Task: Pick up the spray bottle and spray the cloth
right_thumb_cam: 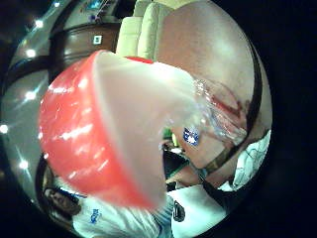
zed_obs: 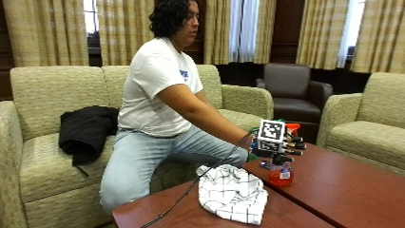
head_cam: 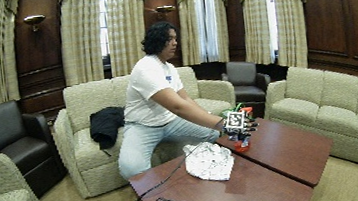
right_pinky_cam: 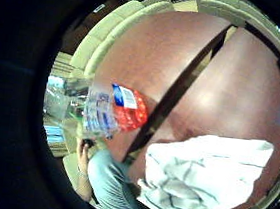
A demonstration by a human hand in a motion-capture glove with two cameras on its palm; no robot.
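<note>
One spray bottle stands upright on the table, and your gloved right hand is wrapped around its upper part, fingers curled on it. The cloth lies crumpled on the table just beside the bottle, toward you. Wide outside view: same layout, bottle just beyond the cloth. Little-finger palm view: bottle beside the cloth. Thumb palm view: the bottle's red and white head fills much of the view.
</note>
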